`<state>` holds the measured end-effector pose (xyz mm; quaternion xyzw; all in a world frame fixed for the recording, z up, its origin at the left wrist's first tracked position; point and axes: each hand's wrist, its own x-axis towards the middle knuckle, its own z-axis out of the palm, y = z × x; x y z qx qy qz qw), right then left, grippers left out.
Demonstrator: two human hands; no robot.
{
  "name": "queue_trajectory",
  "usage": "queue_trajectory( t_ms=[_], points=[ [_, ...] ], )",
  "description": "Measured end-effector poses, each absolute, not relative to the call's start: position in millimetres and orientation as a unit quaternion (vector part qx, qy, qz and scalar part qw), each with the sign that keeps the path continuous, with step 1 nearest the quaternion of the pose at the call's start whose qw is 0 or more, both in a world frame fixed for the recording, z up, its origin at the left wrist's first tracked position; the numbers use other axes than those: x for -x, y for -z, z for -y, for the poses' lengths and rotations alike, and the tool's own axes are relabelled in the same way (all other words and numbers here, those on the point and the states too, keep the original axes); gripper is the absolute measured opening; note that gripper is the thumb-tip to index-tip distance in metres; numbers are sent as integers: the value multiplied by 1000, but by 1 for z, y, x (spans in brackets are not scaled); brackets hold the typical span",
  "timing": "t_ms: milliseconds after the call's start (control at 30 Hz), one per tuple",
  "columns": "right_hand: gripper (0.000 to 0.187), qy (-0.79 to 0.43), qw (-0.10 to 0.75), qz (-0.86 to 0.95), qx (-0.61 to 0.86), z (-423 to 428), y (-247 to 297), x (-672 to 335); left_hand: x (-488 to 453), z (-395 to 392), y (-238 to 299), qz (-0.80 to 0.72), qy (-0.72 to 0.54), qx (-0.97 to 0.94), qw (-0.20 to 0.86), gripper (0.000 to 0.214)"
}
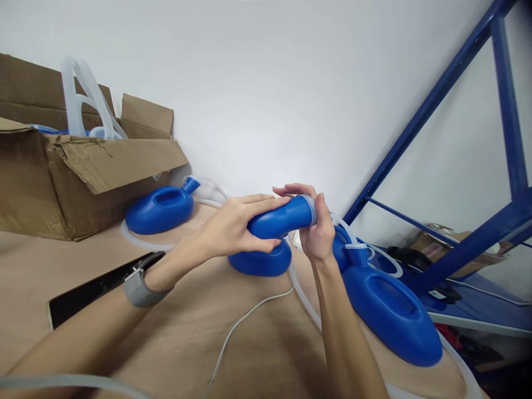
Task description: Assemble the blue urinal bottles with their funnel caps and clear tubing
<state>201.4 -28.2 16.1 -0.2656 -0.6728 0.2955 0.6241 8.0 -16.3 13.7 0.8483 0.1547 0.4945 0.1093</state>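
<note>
In the middle of the head view, my left hand (243,224) is wrapped over a curved blue plastic bottle neck (280,218). The fingers of my right hand (318,230) curl around its wide end, where a translucent white cap (310,209) sits. Right below the neck is a rounded blue bottle body (261,260); I cannot tell whether the two are one piece. Another blue bottle with a moulded handle (388,310) lies to the right of my right wrist, its spout capped. Farther left, a similar blue bottle (160,211) rests by the carton.
An open cardboard box (29,177) at left holds white and blue plastic parts. A black flat device (89,291) lies under my left forearm. White tubing (305,299) and a thin cable (239,324) cross the table (174,354). Blue metal shelving (415,116) stands at right.
</note>
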Motion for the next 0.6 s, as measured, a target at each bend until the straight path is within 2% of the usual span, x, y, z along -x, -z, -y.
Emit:
queue_trajectory(
  t_ms=[133, 200, 300, 367, 467, 533, 600],
  points=[
    [64, -375, 622, 651, 220, 37, -30, -195, 2, 13, -22, -198, -503, -815, 211, 66],
    [63, -399, 625, 644, 190, 40, -38, -198, 8, 9, -25, -223, -522, -773, 283, 71],
    [69, -366, 603, 675, 217, 37, -44, -209, 16, 0, -26, -238, -566, -710, 345, 75],
    [74, -358, 555, 705, 259, 32, -43, -218, 22, -6, -25, -240, -590, -686, 352, 77],
    [54, -368, 486, 741, 281, 25, -38, -223, 29, -11, -24, -241, -597, -676, 359, 75],
    [35, -349, 503, 741, 277, 22, -35, -221, 31, -13, -23, -236, -584, -683, 370, 74],
    [25, -330, 545, 723, 266, 18, -32, -217, 30, -13, -22, -228, -573, -690, 379, 73]
  ],
)
